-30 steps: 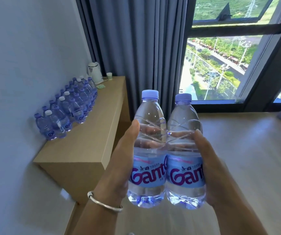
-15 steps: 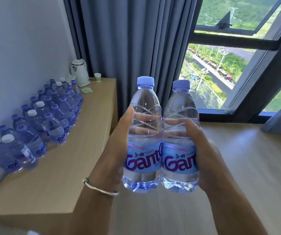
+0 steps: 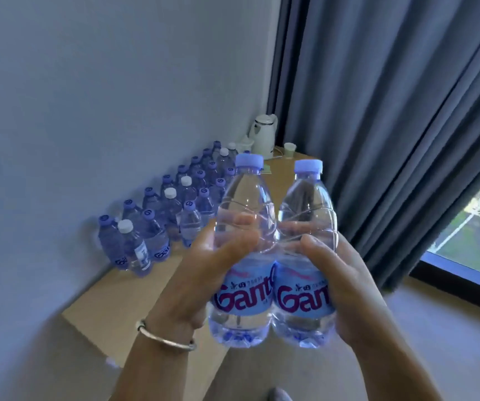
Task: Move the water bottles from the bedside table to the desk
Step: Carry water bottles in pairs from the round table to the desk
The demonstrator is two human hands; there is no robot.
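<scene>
I hold two clear water bottles with blue labels and pale blue caps upright and side by side in front of me. My left hand [image 3: 201,279] grips the left bottle [image 3: 243,256]. My right hand [image 3: 346,285] grips the right bottle [image 3: 305,250]. The two bottles touch each other. Behind them the light wooden desk [image 3: 134,296] runs along the wall, and several more water bottles [image 3: 172,209] stand on it in rows against the wall.
A white kettle [image 3: 265,134] and a small cup [image 3: 289,148] stand at the desk's far end. Grey curtains [image 3: 392,125] hang to the right, with a window [image 3: 476,227] at the far right. A bangle circles my left wrist.
The view has swung left, so the desk and its rows of bottles now sit directly behind the two bottles I hold. My grip on both is unchanged.
</scene>
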